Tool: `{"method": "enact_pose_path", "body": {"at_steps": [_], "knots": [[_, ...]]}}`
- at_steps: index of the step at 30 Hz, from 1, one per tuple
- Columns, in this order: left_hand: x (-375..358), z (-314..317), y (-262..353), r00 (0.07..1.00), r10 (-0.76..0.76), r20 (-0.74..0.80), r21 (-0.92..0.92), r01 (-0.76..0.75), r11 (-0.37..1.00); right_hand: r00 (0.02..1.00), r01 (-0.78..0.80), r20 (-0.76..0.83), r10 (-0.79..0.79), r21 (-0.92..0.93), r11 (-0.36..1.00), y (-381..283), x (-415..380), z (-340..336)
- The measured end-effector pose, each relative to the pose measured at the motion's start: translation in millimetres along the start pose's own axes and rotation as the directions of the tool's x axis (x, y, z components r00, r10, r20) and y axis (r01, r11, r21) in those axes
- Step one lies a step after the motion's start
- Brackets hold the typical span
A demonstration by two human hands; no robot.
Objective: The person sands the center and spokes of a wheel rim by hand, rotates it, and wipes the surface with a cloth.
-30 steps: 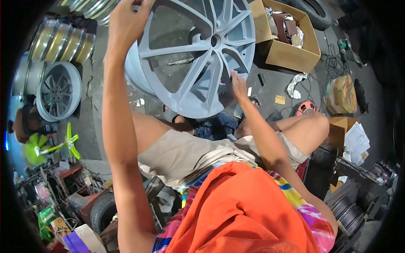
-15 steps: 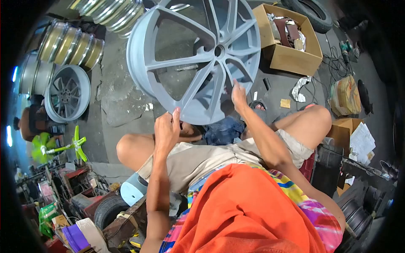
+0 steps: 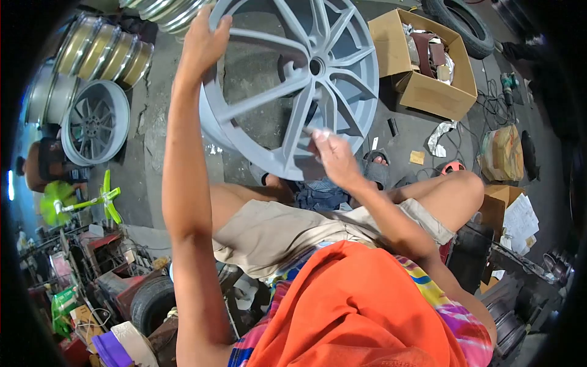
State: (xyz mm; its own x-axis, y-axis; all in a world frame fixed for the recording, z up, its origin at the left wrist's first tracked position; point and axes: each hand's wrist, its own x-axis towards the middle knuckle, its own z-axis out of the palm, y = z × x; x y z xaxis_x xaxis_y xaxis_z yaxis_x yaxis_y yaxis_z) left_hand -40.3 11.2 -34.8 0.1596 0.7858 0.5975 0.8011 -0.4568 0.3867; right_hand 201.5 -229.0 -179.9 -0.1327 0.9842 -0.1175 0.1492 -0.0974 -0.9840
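Note:
A grey multi-spoke alloy wheel (image 3: 269, 160) is tilted up in front of my lap, its spokes facing me. My left hand (image 3: 205, 46) reaches far up and is closed around the wheel's upper left edge. Low on the spokes, my right hand (image 3: 333, 156) has its fingers pinched together, slightly blurred, with pale dust on the tips. Something small and grey may be between those fingertips, but it is too blurred to make out. Dark blue cloth (image 3: 321, 196) lies between my legs below the wheel.
An open cardboard box (image 3: 437, 98) of scraps and a tyre (image 3: 461, 27) stand at upper right, near a corded power tool (image 3: 507, 85). Stacked rims (image 3: 104, 52) and another grey wheel (image 3: 95, 122) are at left, with a green fan (image 3: 110, 197) and a person (image 3: 46, 162) beyond.
My left hand has moved from the wheel's lower edge up to its upper left edge. The right hand has shifted down and left across the spokes. The wheel has turned and shifted slightly.

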Motion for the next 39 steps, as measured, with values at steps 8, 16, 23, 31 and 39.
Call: {"method": "enact_pose_path", "body": {"at_steps": [8, 16, 23, 31, 39], "knots": [[23.8, -6.1, 27.8, 0.981, 0.014, 0.195, -0.250, 0.036, 0.968, 0.566, 0.635, 0.258, -0.783, -0.742, 0.214, -43.8, 121.8, -97.5], [7.0, -12.0, 43.7, 0.989, 0.046, 0.137, -0.378, 0.010, 0.926, 0.655, 0.652, 0.394, -0.645, -0.726, 0.218, -26.8, 162.3, -76.6], [-0.6, -10.5, 50.6, 0.996, 0.014, 0.093, -0.354, 0.019, 0.935, 0.988, 0.072, 0.138, -0.069, -0.017, 0.997, -39.1, 129.2, -88.2], [-5.9, -15.3, 65.0, 0.982, -0.092, 0.163, -0.324, 0.141, 0.936, 0.859, 0.479, 0.095, -0.503, -0.497, 0.724, -43.0, 102.7, -59.7], [-13.4, -19.1, 77.7, 0.978, -0.119, 0.173, -0.297, 0.167, 0.940, 0.721, 0.612, 0.033, -0.692, -0.500, 0.613, -39.2, 98.0, -47.4]]}}
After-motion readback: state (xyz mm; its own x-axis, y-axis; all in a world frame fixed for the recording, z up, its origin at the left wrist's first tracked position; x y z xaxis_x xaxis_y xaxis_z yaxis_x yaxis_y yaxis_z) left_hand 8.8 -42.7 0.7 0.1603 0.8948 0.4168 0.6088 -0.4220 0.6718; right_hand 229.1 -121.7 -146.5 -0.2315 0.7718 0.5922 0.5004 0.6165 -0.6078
